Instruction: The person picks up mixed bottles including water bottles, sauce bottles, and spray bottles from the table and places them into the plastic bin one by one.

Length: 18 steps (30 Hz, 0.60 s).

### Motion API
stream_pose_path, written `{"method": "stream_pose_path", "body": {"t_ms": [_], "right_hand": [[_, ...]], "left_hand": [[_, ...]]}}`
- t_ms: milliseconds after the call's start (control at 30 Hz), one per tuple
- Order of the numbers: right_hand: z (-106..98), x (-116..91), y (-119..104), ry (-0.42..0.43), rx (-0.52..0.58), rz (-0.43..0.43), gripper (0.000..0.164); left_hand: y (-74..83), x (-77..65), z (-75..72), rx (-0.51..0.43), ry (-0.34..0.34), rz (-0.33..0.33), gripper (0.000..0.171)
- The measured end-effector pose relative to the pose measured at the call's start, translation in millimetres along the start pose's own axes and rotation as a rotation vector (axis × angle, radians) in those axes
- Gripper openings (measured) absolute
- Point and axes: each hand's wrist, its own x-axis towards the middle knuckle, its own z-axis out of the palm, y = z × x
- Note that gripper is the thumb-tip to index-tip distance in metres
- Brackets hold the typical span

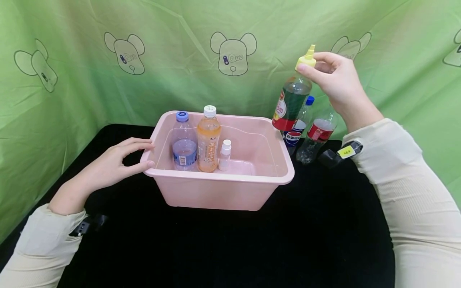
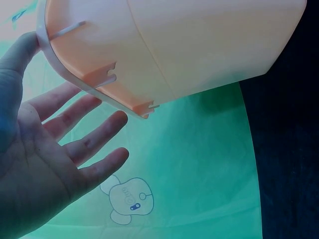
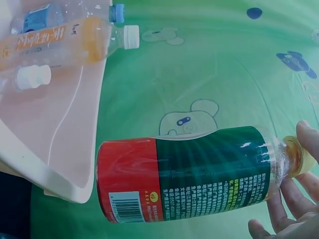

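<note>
My right hand [image 1: 335,76] pinches the yellow nozzle cap of a squeeze-top bottle [image 1: 292,102] with a red and green label. The bottle hangs tilted above the right rim of a pink plastic tub [image 1: 216,192]; in the right wrist view its green label and barcode face the camera. At the tub's left rim, my left hand [image 1: 117,162] rests thumb and fingertips on the edge, fingers spread. Standing inside the tub are a blue-capped water bottle [image 1: 185,146], an orange drink bottle [image 1: 208,144] with a white cap and a small white-capped bottle [image 1: 225,155].
Right of the tub stand a blue-capped Pepsi bottle [image 1: 293,134] and a red-labelled clear bottle [image 1: 318,136], close together below the right hand. A black cloth [image 1: 223,244] covers the table. Behind hangs a green curtain [image 1: 173,80] printed with bear heads.
</note>
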Motion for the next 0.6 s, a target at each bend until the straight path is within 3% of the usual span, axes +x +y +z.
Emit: {"method": "stream_pose_path", "body": {"t_ms": [200, 600], "right_hand": [[7, 1, -2, -0.021, -0.084, 0.007, 0.027], [18, 5, 1, -0.06, -0.148, 0.014, 0.036]], "left_hand": [[-0.5, -0.1, -0.4, 0.001, 0.004, 0.009, 0.047], [-0.1, 0.2, -0.4, 0.001, 0.007, 0.008, 0.046]]}}
